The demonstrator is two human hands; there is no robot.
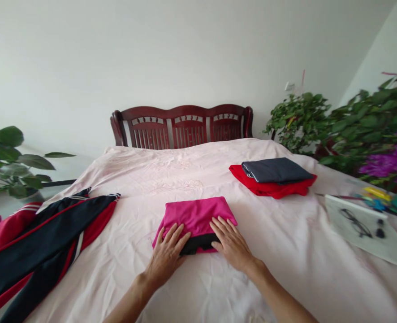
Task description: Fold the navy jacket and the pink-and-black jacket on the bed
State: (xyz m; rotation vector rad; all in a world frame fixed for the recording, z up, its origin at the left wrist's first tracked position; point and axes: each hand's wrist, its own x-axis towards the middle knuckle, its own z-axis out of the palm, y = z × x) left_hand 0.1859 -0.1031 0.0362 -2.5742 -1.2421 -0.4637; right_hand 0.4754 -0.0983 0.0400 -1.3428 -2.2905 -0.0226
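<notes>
A folded magenta garment (198, 213) with a black band along its near side lies on the pale pink bedsheet (171, 179). My left hand (167, 251) rests flat on its near left corner, fingers spread. On the near right corner lies my right hand (234, 244), its fingers also stretched out. Both palms press down on the cloth, and neither hand grips it. What kind of garment it is cannot be told from the folds.
At the right, folded dark grey clothing (275, 170) sits on folded red clothing (265, 187). Black trousers with red stripes (50, 233) sprawl on the left. Eyeglasses (356, 223) lie on a pale board at far right. Plants (302, 119) flank the bed; a wooden headboard (185, 128) stands behind.
</notes>
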